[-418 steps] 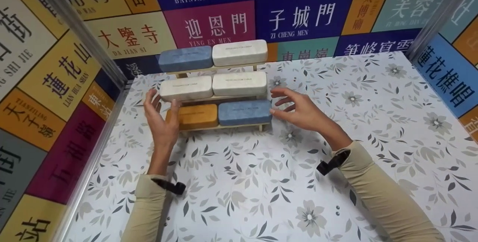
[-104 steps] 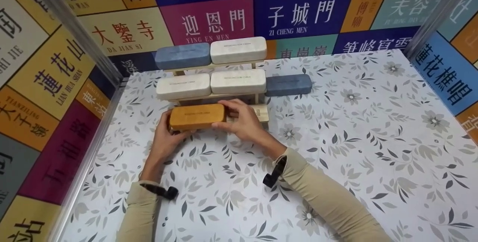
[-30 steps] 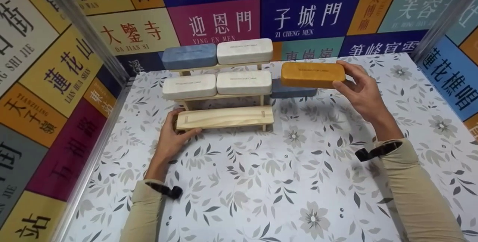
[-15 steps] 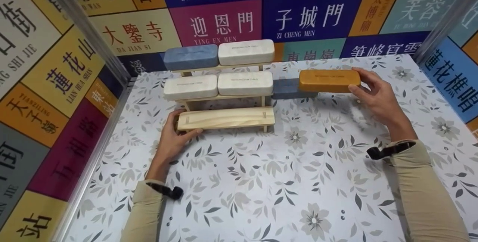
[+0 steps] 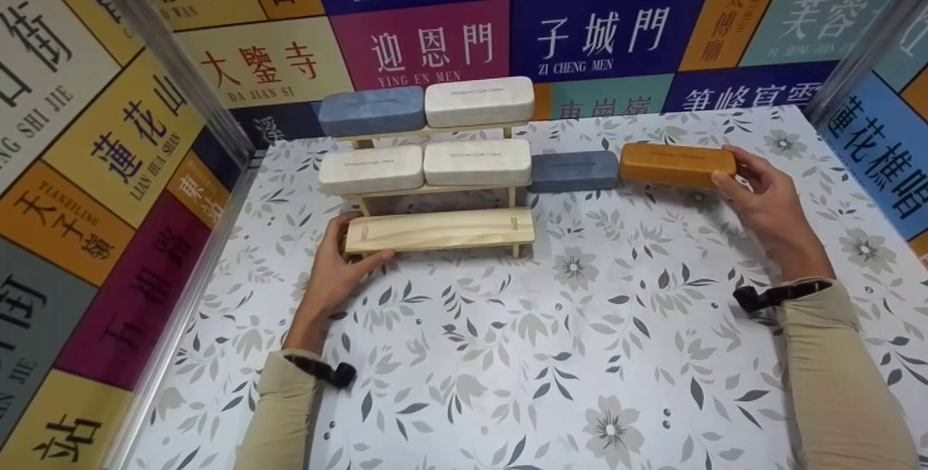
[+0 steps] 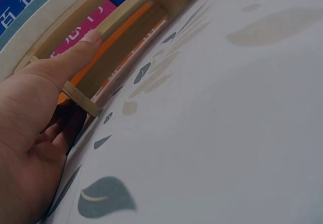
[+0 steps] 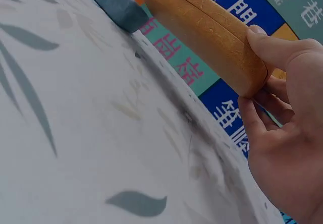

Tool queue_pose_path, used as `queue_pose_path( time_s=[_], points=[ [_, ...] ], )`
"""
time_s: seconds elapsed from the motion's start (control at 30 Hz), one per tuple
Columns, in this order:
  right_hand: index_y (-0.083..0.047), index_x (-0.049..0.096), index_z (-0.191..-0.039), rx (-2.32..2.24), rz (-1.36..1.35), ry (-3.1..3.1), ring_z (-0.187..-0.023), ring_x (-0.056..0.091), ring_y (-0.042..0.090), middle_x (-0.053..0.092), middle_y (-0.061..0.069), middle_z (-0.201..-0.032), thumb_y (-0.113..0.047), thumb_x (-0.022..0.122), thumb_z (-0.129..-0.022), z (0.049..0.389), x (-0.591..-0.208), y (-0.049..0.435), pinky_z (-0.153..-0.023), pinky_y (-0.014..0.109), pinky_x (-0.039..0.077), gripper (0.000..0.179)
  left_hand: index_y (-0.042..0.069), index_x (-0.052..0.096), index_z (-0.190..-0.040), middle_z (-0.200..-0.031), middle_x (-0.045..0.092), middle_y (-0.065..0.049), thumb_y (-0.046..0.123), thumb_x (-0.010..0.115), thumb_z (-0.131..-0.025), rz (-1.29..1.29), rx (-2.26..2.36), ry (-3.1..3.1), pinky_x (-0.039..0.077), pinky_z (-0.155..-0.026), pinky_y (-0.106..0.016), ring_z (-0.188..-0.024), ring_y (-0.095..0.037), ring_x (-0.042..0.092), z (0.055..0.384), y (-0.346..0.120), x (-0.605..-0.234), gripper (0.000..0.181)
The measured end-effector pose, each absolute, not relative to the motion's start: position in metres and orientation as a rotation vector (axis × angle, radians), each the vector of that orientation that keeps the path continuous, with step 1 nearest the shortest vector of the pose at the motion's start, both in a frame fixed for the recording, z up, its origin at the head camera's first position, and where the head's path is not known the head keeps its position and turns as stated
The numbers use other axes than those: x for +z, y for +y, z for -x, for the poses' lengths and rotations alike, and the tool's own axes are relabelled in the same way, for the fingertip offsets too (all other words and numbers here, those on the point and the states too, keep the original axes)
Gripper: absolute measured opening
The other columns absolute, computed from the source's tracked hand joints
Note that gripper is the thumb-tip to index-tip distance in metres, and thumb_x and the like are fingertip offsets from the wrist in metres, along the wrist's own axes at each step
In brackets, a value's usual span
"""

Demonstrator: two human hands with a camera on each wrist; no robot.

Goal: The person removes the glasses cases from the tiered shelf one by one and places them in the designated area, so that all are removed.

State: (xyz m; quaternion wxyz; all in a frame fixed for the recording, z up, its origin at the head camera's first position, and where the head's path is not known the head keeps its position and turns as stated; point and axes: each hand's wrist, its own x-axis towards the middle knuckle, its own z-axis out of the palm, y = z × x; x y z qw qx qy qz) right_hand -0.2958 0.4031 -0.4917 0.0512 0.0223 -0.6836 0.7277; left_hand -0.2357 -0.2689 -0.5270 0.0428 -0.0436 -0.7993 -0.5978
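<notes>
My right hand (image 5: 772, 209) pinches the right end of an orange glasses case (image 5: 674, 164), thumb in front. In the right wrist view the orange case (image 7: 217, 37) hangs above the table, a gap beneath it. Just left of it a blue glasses case (image 5: 576, 171) lies on the table beside the wooden tiered rack. The bare lowest shelf (image 5: 438, 231) has its left end held by my left hand (image 5: 337, 260). In the left wrist view the thumb of that hand (image 6: 30, 113) lies along the shelf's edge, some fingers hidden behind.
Two white glasses cases, left (image 5: 370, 167) and right (image 5: 478, 162), sit on the middle shelf. Above them are another blue case (image 5: 371, 111) and a white case (image 5: 480, 101). Printed panels (image 5: 420, 42) wall the back and sides of the flower-patterned table (image 5: 464, 383).
Both lower-shelf cases have left it: the blue one now lies right of the rack, and my right hand has carried the orange one rightward past it and lowered it. My left hand stays at the shelf.
</notes>
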Motion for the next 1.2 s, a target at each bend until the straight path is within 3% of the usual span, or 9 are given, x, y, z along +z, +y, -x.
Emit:
queue_pose_path(
  time_s=[0.27,0.47,0.8,1.03,1.2],
  points=[
    [-0.013,0.046,-0.165,2.194,0.106,-2.170,-0.145,0.045,0.016,0.044,0.006,-0.165,-0.019,0.081,-0.100,0.295,-0.499,0.416,-0.099,0.006,0.050,0.073,0.023,0.041,-0.161,-0.150,0.057,-0.004,0.036,0.097,-0.084,0.135,-1.838,-2.441,0.053,-0.104,-0.027,-0.131,-0.021,0.061,0.236,-0.268,-0.526,0.096],
    [-0.017,0.036,-0.170,2.092,0.164,-2.352,-0.159,0.034,0.018,0.026,0.011,-0.179,-0.029,0.078,-0.102,0.297,-0.499,0.420,-0.100,0.002,0.046,0.081,0.024,0.042,-0.160,-0.148,0.057,-0.003,0.037,0.097,-0.083,0.137,-1.847,-2.436,0.053,-0.103,-0.026,-0.130,-0.021,0.062,0.237,-0.267,-0.526,0.096],
    [-0.021,0.017,-0.175,1.872,0.201,-2.616,-0.170,0.017,0.022,0.012,0.006,-0.183,-0.045,0.064,-0.108,0.303,-0.494,0.412,-0.127,0.020,0.032,0.086,0.025,0.042,-0.160,-0.148,0.057,-0.003,0.035,0.096,-0.085,0.155,-1.845,-2.436,0.054,-0.102,-0.026,-0.129,-0.020,0.062,0.234,-0.268,-0.525,0.093],
    [-0.010,0.002,-0.174,1.829,0.170,-2.659,-0.170,0.008,0.028,0.001,0.015,-0.182,-0.035,0.055,-0.114,0.314,-0.498,0.404,-0.130,0.025,0.027,0.084,0.026,0.043,-0.159,-0.148,0.057,-0.003,0.037,0.096,-0.084,0.147,-1.849,-2.437,0.052,-0.104,-0.027,-0.131,-0.021,0.062,0.235,-0.267,-0.527,0.093],
    [-0.008,0.000,-0.174,1.720,0.135,-2.780,-0.169,0.008,0.032,0.001,0.018,-0.181,-0.027,0.046,-0.117,0.327,-0.493,0.402,-0.133,0.029,0.023,0.076,0.026,0.043,-0.160,-0.149,0.058,-0.005,0.035,0.096,-0.085,0.136,-1.843,-2.435,0.053,-0.103,-0.026,-0.130,-0.023,0.063,0.235,-0.269,-0.527,0.093]
  ],
)
